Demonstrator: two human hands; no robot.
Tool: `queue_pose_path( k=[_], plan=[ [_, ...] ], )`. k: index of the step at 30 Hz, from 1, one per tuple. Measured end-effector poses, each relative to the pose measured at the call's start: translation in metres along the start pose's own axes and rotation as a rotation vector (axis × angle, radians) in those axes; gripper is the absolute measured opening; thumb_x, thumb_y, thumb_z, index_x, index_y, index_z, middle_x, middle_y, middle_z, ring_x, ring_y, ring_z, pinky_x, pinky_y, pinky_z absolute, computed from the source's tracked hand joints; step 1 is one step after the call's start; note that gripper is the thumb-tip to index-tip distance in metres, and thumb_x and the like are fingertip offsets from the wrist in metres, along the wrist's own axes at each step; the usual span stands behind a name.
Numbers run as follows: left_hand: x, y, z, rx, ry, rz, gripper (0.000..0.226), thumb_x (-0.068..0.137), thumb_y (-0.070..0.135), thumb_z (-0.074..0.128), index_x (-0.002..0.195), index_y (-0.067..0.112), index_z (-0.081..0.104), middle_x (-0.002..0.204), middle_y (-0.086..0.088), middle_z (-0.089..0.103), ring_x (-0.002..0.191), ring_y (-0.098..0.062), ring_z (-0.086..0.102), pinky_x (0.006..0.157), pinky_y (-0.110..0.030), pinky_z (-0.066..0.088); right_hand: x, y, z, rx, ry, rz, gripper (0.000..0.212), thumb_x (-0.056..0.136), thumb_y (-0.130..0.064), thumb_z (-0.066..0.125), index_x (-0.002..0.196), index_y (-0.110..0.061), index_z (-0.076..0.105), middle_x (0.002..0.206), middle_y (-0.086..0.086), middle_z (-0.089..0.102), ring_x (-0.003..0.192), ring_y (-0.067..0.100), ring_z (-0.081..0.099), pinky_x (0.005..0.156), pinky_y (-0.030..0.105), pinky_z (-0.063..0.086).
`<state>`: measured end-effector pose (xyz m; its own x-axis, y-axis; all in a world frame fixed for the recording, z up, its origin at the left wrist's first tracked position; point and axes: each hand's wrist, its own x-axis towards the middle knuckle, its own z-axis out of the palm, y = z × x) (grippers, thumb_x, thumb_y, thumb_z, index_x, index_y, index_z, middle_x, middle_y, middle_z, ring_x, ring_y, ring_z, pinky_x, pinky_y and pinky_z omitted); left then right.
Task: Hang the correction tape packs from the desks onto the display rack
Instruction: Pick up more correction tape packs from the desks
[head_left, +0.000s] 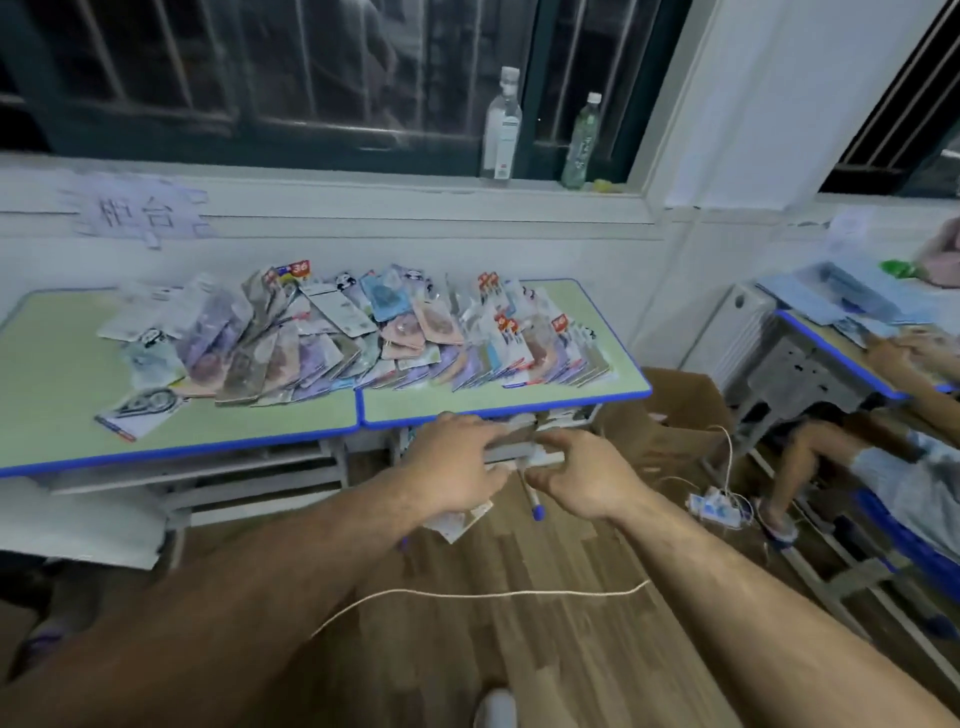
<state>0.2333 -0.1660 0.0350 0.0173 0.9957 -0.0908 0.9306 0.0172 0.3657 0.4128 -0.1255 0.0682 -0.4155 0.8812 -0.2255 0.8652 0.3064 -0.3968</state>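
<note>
Green laminate with blue edging is covering two school desks standing edge to edge under the window, the left desk (52, 374) and the right desk (587, 317); a loose heap of correction tape packs (363, 338) is sprawling across the seam between them, and a single pack (140, 413) is lying apart near the left desk's front edge; both arms are reaching forward just below the right desk's front rim; the left hand (457, 467) is gripping a bundle of packs (460, 522), fingers lying over the top while card corners are sticking out beneath the palm; the right hand (584, 480) is pinching the bundle's near end with curled fingers and thumb; a slim rod with a blue tip (536, 506) is hanging down between the hands, possibly a display hook, though blur is hiding its upper end; two plastic bottles (501, 124) are standing on the sill; a paper sign (137, 213) is sticking to the wall; a white cord (467, 595) is trailing over the wooden floor (545, 649) towards a power strip (714, 504); a cardboard box (675, 415) is sitting beside the right desk; another person (883, 467) is sitting at a further desk on the right.
</note>
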Motion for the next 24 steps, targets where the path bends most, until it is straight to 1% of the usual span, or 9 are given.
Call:
queue_pose_path(
  k=[4,10,12,14,16,18,20,22,24],
  plan=[
    [0.046,-0.039,-0.003,-0.019,0.003,-0.096,0.060,0.092,0.048,0.058,0.150,0.033,0.048,0.149,0.002,0.053,0.136,-0.025,0.045,0.111,-0.040,0.040,0.076,-0.007,0.004,0.017,-0.094,-0.037,0.061,0.092,-0.039,0.069,0.147,-0.021,0.053,0.150,0.002,0.056,0.136,0.022,0.053,0.106,0.029,0.042],
    [0.135,-0.081,-0.015,-0.050,0.002,-0.253,0.063,0.093,0.046,0.063,0.151,0.028,0.047,0.155,-0.001,0.048,0.142,-0.023,0.042,0.115,-0.037,0.035,0.205,-0.002,-0.001,0.126,-0.167,-0.064,0.057,0.092,-0.037,0.071,0.145,-0.019,0.056,0.143,0.003,0.060,0.119,0.021,0.063,0.092,0.027,0.046],
    [0.165,-0.090,-0.021,-0.084,-0.025,-0.309,0.059,0.093,0.046,0.064,0.147,0.025,0.052,0.148,-0.005,0.055,0.132,-0.024,0.052,0.109,-0.038,0.042,0.243,0.001,-0.006,0.173,-0.178,-0.079,0.039,0.091,-0.033,0.071,0.127,-0.019,0.068,0.129,0.003,0.068,0.111,0.021,0.065,0.086,0.026,0.046],
    [0.188,-0.096,-0.029,-0.134,0.006,-0.360,0.051,0.092,0.046,0.065,0.136,0.020,0.062,0.134,-0.006,0.065,0.116,-0.024,0.061,0.098,-0.037,0.050,0.280,0.003,-0.008,0.177,-0.175,-0.099,0.008,0.090,-0.031,0.070,0.097,-0.025,0.070,0.105,0.002,0.072,0.095,0.019,0.065,0.077,0.028,0.049],
    [0.207,-0.104,-0.035,-0.172,0.046,-0.414,0.046,0.092,0.044,0.065,0.129,0.017,0.065,0.125,-0.005,0.068,0.110,-0.027,0.063,0.089,-0.033,0.051,0.312,0.001,-0.008,0.154,-0.197,-0.110,0.015,0.092,-0.032,0.068,0.082,-0.027,0.059,0.089,-0.001,0.064,0.082,0.016,0.059,0.066,0.027,0.043],
    [0.223,-0.118,-0.034,-0.197,0.067,-0.476,0.042,0.090,0.041,0.063,0.127,0.020,0.065,0.118,-0.002,0.068,0.106,-0.028,0.064,0.081,-0.030,0.048,0.338,-0.002,-0.006,0.155,-0.233,-0.095,0.023,0.095,-0.033,0.067,0.078,-0.027,0.053,0.077,-0.006,0.052,0.070,0.012,0.052,0.060,0.026,0.039],
    [0.236,-0.133,-0.033,-0.203,0.074,-0.523,0.040,0.084,0.044,0.053,0.115,0.021,0.066,0.106,-0.003,0.070,0.096,-0.031,0.067,0.075,-0.033,0.052,0.361,-0.006,0.000,0.181,-0.265,-0.066,0.014,0.097,-0.031,0.066,0.086,-0.022,0.063,0.074,-0.006,0.053,0.069,0.015,0.056,0.063,0.025,0.043],
    [0.251,-0.149,-0.031,-0.216,0.081,-0.595,0.029,0.084,0.040,0.047,0.095,0.019,0.063,0.091,-0.013,0.069,0.084,-0.035,0.067,0.070,-0.041,0.056,0.379,-0.012,0.008,0.190,-0.261,-0.070,0.016,0.097,-0.036,0.064,0.089,-0.022,0.065,0.076,-0.005,0.060,0.074,0.019,0.062,0.069,0.029,0.048],
    [0.266,-0.170,-0.022,-0.232,0.099,-0.644,0.024,0.089,0.039,0.045,0.095,0.023,0.061,0.091,-0.013,0.069,0.084,-0.036,0.067,0.071,-0.040,0.055,0.399,-0.016,0.019,0.227,-0.271,-0.060,0.018,0.094,-0.043,0.063,0.095,-0.025,0.067,0.085,-0.004,0.068,0.081,0.022,0.067,0.076,0.034,0.055]
  ],
)
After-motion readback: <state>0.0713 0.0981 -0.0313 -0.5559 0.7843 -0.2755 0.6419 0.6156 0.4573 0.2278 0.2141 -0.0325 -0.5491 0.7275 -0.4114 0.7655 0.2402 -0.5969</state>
